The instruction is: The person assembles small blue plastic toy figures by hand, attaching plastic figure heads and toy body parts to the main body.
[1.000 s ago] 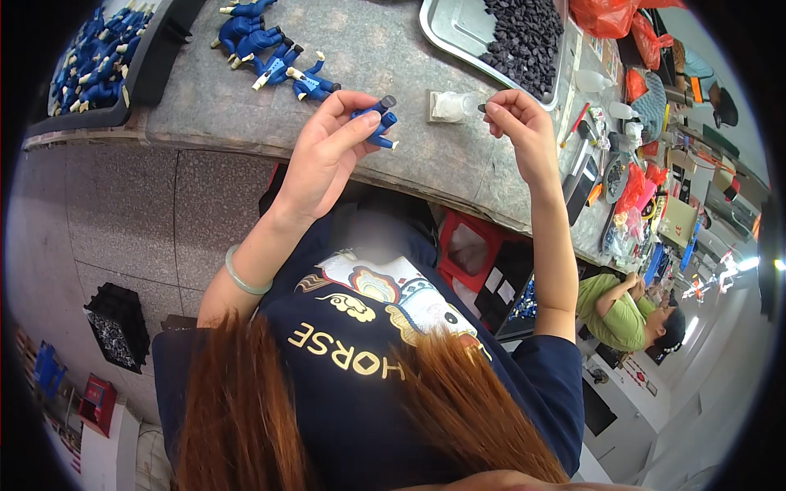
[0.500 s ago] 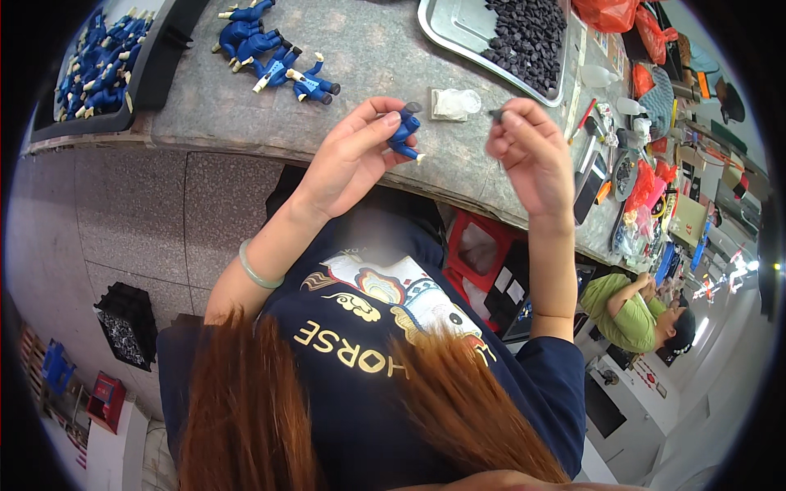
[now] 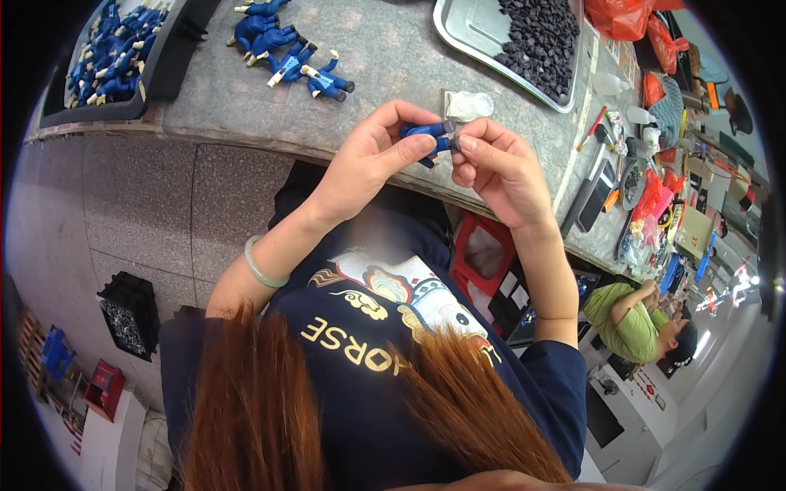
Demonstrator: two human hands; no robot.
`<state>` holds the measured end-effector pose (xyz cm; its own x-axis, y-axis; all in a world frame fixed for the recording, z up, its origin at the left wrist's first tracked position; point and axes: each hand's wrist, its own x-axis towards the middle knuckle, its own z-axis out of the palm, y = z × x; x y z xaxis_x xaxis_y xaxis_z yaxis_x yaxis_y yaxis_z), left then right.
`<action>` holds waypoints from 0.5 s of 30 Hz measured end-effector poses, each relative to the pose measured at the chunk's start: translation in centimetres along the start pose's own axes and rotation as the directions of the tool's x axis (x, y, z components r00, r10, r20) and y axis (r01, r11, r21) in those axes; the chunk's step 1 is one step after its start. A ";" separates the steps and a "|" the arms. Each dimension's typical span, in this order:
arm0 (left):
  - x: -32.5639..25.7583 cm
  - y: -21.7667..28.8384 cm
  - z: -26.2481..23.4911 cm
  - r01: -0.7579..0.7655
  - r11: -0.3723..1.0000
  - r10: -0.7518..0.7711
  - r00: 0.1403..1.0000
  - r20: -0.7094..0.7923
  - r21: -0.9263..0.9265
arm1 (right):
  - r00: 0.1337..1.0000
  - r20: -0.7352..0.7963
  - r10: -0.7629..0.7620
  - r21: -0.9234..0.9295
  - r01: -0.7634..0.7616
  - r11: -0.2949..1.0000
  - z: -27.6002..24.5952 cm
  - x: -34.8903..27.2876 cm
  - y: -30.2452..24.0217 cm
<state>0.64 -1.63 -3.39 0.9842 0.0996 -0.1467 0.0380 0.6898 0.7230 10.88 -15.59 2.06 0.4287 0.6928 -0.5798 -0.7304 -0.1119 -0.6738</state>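
Observation:
My left hand (image 3: 368, 164) is closed on a small blue toy figure (image 3: 424, 131), its legs pointing right. My right hand (image 3: 509, 168) pinches a small dark piece (image 3: 456, 143) against the end of one leg; fingertips hide most of that piece. Just beyond the hands lies a small block with a whitish, translucent lump (image 3: 471, 105) on it. Several more blue figures (image 3: 286, 65) lie in a loose row on the table (image 3: 385, 57), up and to the left.
A metal tray (image 3: 471, 41) at the back holds a heap of small black pieces (image 3: 536, 41). On the far left, a black bin (image 3: 151, 98) is full of blue figures. Tools, a phone (image 3: 594, 196) and red bags (image 3: 667, 45) crowd the right side. A person in green (image 3: 626, 323) sits farther off.
My right hand has moved left, bringing the dark piece to the figure. My left hand has shifted right and turned the figure so its legs face the right hand.

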 end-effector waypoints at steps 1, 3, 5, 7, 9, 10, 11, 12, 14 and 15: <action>-0.1 0.3 0.1 -0.018 0.999 0.018 1.000 0.014 0.045 | 1.000 0.001 0.002 -0.001 -0.002 1.000 -0.1 0.0 -0.1; -0.2 0.8 0.4 -0.038 0.995 0.036 0.999 0.027 0.089 | 0.997 0.052 0.062 0.050 -0.064 0.997 -0.3 -0.1 -0.3; -0.3 1.1 0.6 -0.080 0.991 0.075 0.996 0.052 0.106 | 0.996 0.058 0.061 0.043 -0.064 0.997 -0.2 -0.4 -0.4; -0.4 1.3 0.7 -0.093 0.986 0.085 0.994 0.063 0.136 | 0.996 0.063 0.060 0.037 -0.062 0.997 -0.1 -0.6 -0.5; -0.6 1.5 0.7 -0.106 0.981 0.095 0.993 0.074 0.165 | 0.997 0.077 0.031 -0.015 -0.030 0.999 0.0 -0.7 -0.5; -0.7 1.6 0.7 -0.102 0.969 0.086 0.993 0.078 0.223 | 0.996 0.078 0.032 -0.016 -0.030 0.999 0.1 -0.8 -0.6; -0.7 1.7 0.7 -0.097 0.955 0.078 0.994 0.081 0.281 | 0.997 0.067 -0.025 -0.113 0.033 0.993 0.2 -0.8 -0.6; -0.8 1.8 0.6 -0.097 0.955 0.078 0.994 0.078 0.280 | 0.995 0.062 -0.083 -0.208 0.094 0.974 0.3 -0.9 -0.6; -0.7 2.1 0.3 -0.143 0.913 0.097 0.986 0.137 0.383 | 0.997 0.080 0.007 -0.082 -0.001 0.997 0.4 -0.7 -0.7; -0.7 2.0 0.2 -0.142 0.913 0.097 0.986 0.135 0.382 | 0.990 0.109 0.094 0.046 -0.099 0.994 0.4 -0.6 -0.7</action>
<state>0.09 -0.47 -1.67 0.9976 0.0679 0.0164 -0.0387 0.3422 0.9388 10.88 -15.62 3.07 0.2978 0.7528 -0.5870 -0.7929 -0.1474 -0.5912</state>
